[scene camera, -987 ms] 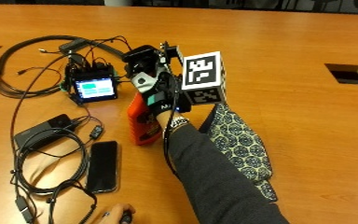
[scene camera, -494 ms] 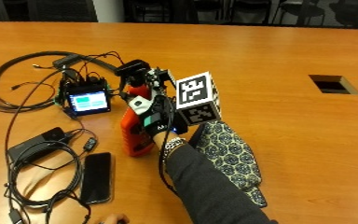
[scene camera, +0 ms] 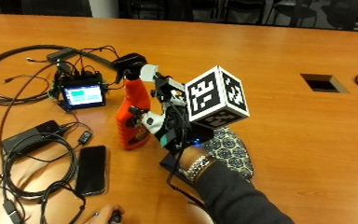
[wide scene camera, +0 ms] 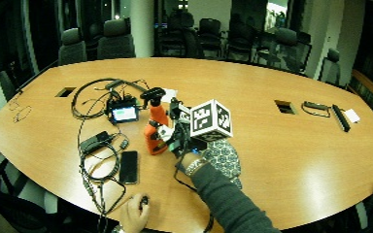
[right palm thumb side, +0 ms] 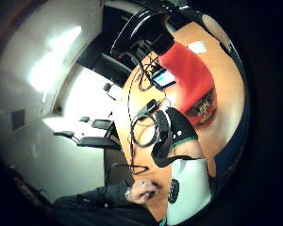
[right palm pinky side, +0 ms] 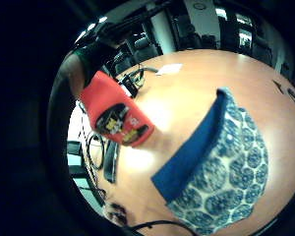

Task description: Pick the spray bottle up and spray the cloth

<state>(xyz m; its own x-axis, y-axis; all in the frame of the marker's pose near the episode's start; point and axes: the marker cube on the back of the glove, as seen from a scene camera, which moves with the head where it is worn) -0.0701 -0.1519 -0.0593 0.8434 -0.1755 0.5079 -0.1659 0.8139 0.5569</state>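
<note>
Gloved right hand (scene camera: 167,123) grips orange plastic spray bottle w/ black trigger head (scene camera: 132,116), upright just beside blue patterned cloth (scene camera: 231,151) on table. Pickup looks underway; not clearly lifted. Spraying cloth not yet done.

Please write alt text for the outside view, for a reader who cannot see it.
A gloved right hand holds an upright orange spray bottle on a wooden table, beside a blue patterned cloth. Cables, a small screen and a phone lie nearby.
</note>
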